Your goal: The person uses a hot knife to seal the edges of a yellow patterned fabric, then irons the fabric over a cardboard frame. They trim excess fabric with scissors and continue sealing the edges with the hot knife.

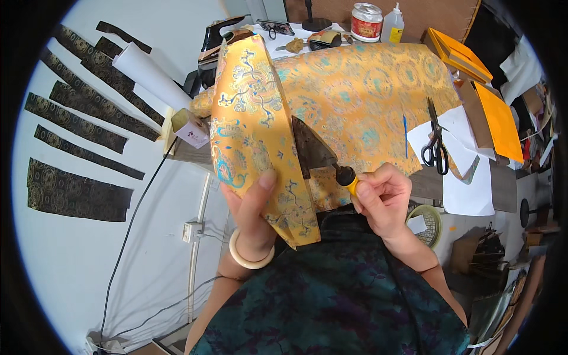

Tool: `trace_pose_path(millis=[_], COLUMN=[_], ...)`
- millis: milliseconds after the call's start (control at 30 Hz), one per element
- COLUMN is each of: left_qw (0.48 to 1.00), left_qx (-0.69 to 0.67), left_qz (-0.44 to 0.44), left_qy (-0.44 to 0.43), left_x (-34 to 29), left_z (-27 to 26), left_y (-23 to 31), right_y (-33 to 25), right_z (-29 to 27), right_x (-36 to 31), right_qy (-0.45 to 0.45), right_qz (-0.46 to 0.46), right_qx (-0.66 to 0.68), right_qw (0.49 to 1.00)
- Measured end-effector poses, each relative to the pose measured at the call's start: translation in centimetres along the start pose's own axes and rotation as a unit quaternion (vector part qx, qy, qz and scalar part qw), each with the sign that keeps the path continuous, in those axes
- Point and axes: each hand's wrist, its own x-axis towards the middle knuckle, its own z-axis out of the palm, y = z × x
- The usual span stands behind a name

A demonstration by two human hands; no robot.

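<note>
My left hand (pixel 253 204) grips a long, tapered piece of gold brocade (pixel 254 136) with blue and pink floral patterns, held up and tilted in front of me. The thumb presses on its front face; the other fingers are behind it. In my right hand (pixel 384 198) is a small trowel (pixel 315 149) with a dark, pointed blade and a black-and-yellow handle. The blade lies against the right edge of the brocade piece, and its tip side is partly hidden there. Behind both, a large sheet of gold brocade (pixel 373 89) covers much of the table.
Black scissors (pixel 436 148) and a blue pen (pixel 406 136) lie on the right, near white paper (pixel 470 192). At the back stand a jar (pixel 366 22), a squeeze bottle (pixel 392 25) and an iron (pixel 222 32). Dark patterned strips (pixel 77 189) hang on the left wall.
</note>
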Motion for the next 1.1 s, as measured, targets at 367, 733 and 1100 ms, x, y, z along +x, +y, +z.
trace_pose_path(millis=[367, 733, 1100], left_qw=[0.997, 0.996, 0.995], left_qx=[0.026, 0.027, -0.015], left_qz=[0.017, 0.039, 0.036], left_qy=[-0.073, -0.072, -0.091], left_x=[2.3, 1.5, 2.0], left_z=[-1.8, -1.0, -1.6], left_y=[2.8, 2.3, 2.2], right_y=[0.2, 0.2, -1.2], right_z=[-1.5, -0.6, -0.1], right_x=[0.0, -0.9, -0.8], right_qy=[-0.052, -0.013, 0.02], right_qz=[-0.138, 0.01, 0.053], right_qx=[-0.162, -0.046, 0.053], right_qw=[0.976, 0.999, 0.997])
